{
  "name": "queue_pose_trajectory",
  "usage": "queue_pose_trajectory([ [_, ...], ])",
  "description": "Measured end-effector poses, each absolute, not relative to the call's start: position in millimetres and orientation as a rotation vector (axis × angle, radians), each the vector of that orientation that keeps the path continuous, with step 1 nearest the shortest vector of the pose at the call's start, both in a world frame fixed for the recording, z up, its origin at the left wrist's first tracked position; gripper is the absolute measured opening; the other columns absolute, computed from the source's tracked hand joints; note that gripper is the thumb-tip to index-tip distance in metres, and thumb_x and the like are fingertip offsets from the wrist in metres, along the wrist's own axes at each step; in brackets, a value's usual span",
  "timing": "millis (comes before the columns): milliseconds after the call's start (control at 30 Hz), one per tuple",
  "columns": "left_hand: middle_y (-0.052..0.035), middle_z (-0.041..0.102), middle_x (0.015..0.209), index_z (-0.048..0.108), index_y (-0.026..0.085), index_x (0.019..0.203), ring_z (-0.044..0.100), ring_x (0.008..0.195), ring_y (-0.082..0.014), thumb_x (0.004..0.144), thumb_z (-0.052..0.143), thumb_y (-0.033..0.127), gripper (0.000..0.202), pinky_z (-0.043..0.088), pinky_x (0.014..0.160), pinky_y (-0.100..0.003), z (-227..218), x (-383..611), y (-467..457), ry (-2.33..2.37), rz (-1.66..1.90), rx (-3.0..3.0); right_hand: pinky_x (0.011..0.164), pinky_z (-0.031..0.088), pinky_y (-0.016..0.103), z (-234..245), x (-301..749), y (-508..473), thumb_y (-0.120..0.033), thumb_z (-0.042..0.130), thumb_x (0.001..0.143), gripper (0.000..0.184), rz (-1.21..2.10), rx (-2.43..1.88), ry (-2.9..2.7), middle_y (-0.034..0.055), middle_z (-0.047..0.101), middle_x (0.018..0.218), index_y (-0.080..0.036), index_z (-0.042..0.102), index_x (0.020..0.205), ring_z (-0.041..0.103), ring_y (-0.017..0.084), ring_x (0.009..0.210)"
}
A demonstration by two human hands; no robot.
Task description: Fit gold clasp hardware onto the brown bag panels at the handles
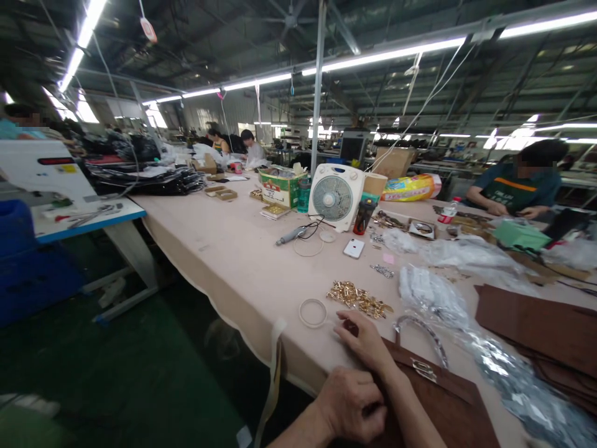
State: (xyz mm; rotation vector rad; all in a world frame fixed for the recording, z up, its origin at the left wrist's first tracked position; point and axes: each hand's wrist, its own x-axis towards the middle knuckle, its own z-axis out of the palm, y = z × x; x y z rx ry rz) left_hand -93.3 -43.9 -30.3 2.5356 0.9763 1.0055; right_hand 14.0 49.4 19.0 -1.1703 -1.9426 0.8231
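Note:
My left hand (351, 398) is curled closed at the bottom, over the near edge of a brown leather bag piece (448, 407). What its fingers hold, if anything, is hidden. Farther forward, my right hand (364, 341) reaches across the upper edge of the leather, with its fingers bent and apart. Its fingertips are beside a pale ring-shaped roll of tape (312, 313) and just short of a heap of small gold metal fittings (357, 297). The leather carries a metal clasp (424, 369) and a curved handle wrapped in clear plastic (426, 333).
Brown leather panels (541, 326) and plastic-wrapped parts (527, 386) lie on the right. A white fan (336, 196), phone (354, 248), grey corded tool (291, 235) and dark tumbler (364, 216) stand or lie farther back. A co-worker (517, 180) sits across the table; a sewing machine (46, 171) is left.

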Motion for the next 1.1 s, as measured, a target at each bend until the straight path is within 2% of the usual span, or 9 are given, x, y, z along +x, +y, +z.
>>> queue_pose_trajectory([
  [100,-0.0012,0.065,0.066,0.058,0.022,0.069,0.059,0.06,-0.0155,0.074,0.068,0.026,0.012,0.042,0.052,-0.027,-30.3,-95.7,-41.3,0.909,1.0,2.52,0.082,0.056,0.038,19.0,0.7,51.8,-0.045,0.07,0.088,0.034,0.758,-1.219,-2.002,0.0075,0.074,0.099,-0.022,0.074,0.114,0.068,0.023,0.087],
  [233,0.0002,0.067,0.068,0.057,0.022,0.066,0.061,0.062,-0.0144,0.071,0.07,0.023,0.014,0.044,0.054,-0.026,-30.0,-99.3,-39.7,0.827,0.966,2.448,0.09,0.056,0.04,10.6,-5.6,53.1,-0.045,0.068,0.091,0.028,0.737,-1.227,-1.995,0.007,0.076,0.106,-0.026,0.077,0.109,0.069,0.025,0.097],
  [367,-0.0007,0.069,0.07,0.066,0.02,0.073,0.061,0.063,-0.0135,0.076,0.069,0.024,0.006,0.047,0.059,-0.024,-26.5,-102.9,-41.0,0.797,1.083,2.243,0.097,0.054,0.042,-1.8,-3.7,57.9,-0.044,0.062,0.095,0.025,0.728,-1.212,-1.985,0.0063,0.078,0.109,-0.027,0.078,0.104,0.07,0.027,0.104],
  [467,-0.003,0.069,0.072,0.07,0.019,0.08,0.06,0.064,-0.0144,0.085,0.063,0.026,0.012,0.049,0.063,-0.026,-13.7,-114.2,-39.0,0.952,1.266,2.073,0.094,0.054,0.041,-6.6,-1.6,60.0,-0.043,0.062,0.094,0.024,0.73,-1.187,-2.001,0.006,0.078,0.105,-0.027,0.078,0.101,0.071,0.027,0.101],
  [567,-0.0064,0.071,0.092,0.07,0.019,0.098,0.064,0.087,-0.0193,0.095,0.054,0.023,0.017,0.054,0.082,-0.032,5.5,-139.2,-28.1,1.22,1.451,1.968,0.089,0.054,0.038,-4.4,-0.8,57.7,-0.042,0.06,0.094,0.023,0.758,-1.18,-2.013,0.0049,0.077,0.102,-0.026,0.076,0.101,0.07,0.025,0.097],
  [700,-0.0082,0.066,0.12,0.065,0.021,0.119,0.057,0.118,-0.0255,0.089,0.055,0.008,0.034,0.049,0.106,-0.044,19.5,-177.8,-1.5,1.484,1.291,2.132,0.091,0.051,0.039,3.7,-1.2,52.5,-0.041,0.058,0.096,0.023,0.725,-1.207,-2.021,0.0048,0.075,0.102,-0.026,0.074,0.1,0.068,0.025,0.098],
  [767,-0.0083,0.066,0.12,0.064,0.021,0.12,0.058,0.117,-0.0259,0.088,0.055,0.006,0.037,0.05,0.105,-0.044,18.4,-190.3,11.2,1.454,1.124,2.26,0.091,0.05,0.038,6.0,-1.4,51.2,-0.041,0.058,0.096,0.022,0.716,-1.208,-2.025,0.0045,0.074,0.101,-0.026,0.073,0.098,0.067,0.024,0.097],
  [867,-0.0081,0.067,0.115,0.066,0.021,0.116,0.06,0.111,-0.0253,0.094,0.055,0.01,0.027,0.054,0.098,-0.042,14.1,-197.1,23.9,1.364,0.971,2.385,0.09,0.049,0.038,5.8,-1.3,50.8,-0.04,0.057,0.097,0.02,0.715,-1.195,-2.014,0.004,0.073,0.1,-0.026,0.072,0.097,0.066,0.024,0.096],
  [1100,-0.0072,0.066,0.113,0.069,0.023,0.105,0.061,0.106,-0.0233,0.099,0.059,0.021,0.011,0.054,0.092,-0.037,13.6,-194.0,34.0,1.336,0.959,2.38,0.087,0.046,0.036,3.6,-0.2,48.2,-0.035,0.054,0.1,0.015,0.705,-1.181,-2.018,0.0028,0.067,0.1,-0.027,0.066,0.098,0.063,0.023,0.095],
])
